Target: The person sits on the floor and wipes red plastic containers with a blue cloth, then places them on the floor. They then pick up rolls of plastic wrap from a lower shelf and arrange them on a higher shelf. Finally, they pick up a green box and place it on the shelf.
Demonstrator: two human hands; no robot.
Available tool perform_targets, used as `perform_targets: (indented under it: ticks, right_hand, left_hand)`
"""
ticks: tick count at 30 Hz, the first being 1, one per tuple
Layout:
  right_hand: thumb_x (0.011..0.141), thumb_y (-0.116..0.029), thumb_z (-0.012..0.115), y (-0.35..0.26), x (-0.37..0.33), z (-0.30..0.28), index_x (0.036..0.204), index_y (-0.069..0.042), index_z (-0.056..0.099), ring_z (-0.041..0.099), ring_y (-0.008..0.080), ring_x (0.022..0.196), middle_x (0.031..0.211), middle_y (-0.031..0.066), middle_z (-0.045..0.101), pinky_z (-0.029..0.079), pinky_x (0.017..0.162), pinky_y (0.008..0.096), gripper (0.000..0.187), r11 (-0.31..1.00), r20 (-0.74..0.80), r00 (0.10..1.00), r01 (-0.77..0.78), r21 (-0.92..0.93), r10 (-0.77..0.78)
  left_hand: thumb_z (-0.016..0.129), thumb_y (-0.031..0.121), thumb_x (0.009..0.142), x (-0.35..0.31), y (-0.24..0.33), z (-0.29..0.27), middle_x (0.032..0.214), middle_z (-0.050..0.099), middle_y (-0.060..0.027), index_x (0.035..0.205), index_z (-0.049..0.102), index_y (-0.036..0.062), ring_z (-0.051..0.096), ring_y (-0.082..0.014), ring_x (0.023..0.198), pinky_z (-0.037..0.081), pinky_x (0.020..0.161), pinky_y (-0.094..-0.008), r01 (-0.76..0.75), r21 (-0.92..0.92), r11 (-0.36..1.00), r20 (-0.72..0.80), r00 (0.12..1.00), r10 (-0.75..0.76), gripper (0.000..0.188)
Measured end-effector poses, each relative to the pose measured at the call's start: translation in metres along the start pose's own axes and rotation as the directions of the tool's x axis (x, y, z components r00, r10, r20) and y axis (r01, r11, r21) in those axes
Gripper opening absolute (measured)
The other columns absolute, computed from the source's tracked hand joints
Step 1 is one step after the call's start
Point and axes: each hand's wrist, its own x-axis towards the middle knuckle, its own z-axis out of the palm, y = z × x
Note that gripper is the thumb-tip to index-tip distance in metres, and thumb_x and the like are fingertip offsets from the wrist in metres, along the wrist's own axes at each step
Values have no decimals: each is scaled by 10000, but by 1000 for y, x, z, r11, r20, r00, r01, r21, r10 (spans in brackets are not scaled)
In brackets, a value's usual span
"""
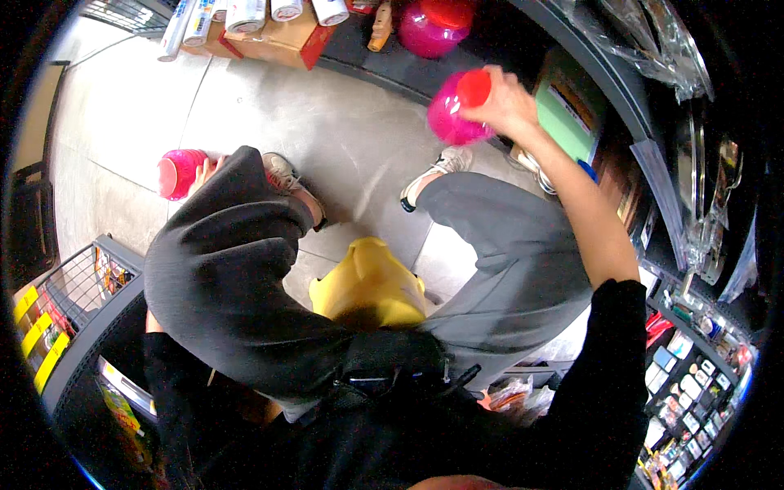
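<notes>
My right hand [510, 106] grips a round, see-through magenta jar [449, 113] by its red lid. It holds the jar in front of the low shelf, above my right shoe. Beyond my left knee, my left hand [206, 173] has its fingers against a second pink jar [173, 175] with a red lid. My knee hides most of that hand. A third magenta jar [421, 33] stands on the dark shelf [367, 69], near a small tan and orange object [381, 26].
White rolls [245, 15] lie on a cardboard box [282, 41] at the shelf's left. I sit on a yellow stool [369, 282] between my legs. A wire basket [82, 282] stands at the left. Plastic-wrapped goods [661, 49] hang at the right, near a green box [563, 122].
</notes>
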Motion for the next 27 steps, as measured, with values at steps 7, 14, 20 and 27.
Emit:
perform_targets:
  ticks: [7, 14, 20, 27]
  right_hand:
    - [607, -697, 700, 66, 95, 22, 1384, -94, 339, 585, 402, 1093, 1301, 270, 491, 506, 885, 447, 1048, 985, -5, 986, -165, 48, 166]
    - [684, -602, 696, 67, 92, 59, 1404, -71, 311, 565, 407, 1115, 1294, 227, 504, 498, 896, 460, 974, 933, -237, 969, -149, -328, 72]
    - [819, -561, 564, 91, 130, 67, 1358, -76, 435, 524, 398, 1137, 1218, 224, 553, 420, 969, 463, 736, 967, -155, 984, -121, -223, 87]
    - [843, -509, 534, 118, 182, 56, 1392, -85, 402, 354, 384, 1320, 1410, 237, 397, 282, 1107, 427, 706, 986, -227, 963, -126, 110, 148]
  left_hand:
    - [703, 181, 718, 31, 27, -125, 1229, 438, -159, 1267, 448, 84, 467, -338, 1140, 536, 838, -424, -367, 79, 927, -186, 908, 375, 613]
    - [815, 253, 561, 106, 120, -181, 1207, 474, -131, 1252, 453, 125, 496, -325, 1097, 549, 808, -413, -654, 199, 730, -250, 686, 683, 790]
    - [793, 286, 576, 184, 222, -179, 1154, 517, -160, 1231, 472, 134, 531, -327, 1086, 544, 793, -415, -626, 120, 771, -329, 707, 626, 744]
    - [770, 284, 649, 280, 309, -190, 1238, 486, -232, 1317, 409, 90, 520, -405, 1122, 498, 916, -459, -462, 2, 887, -371, 823, 430, 783]
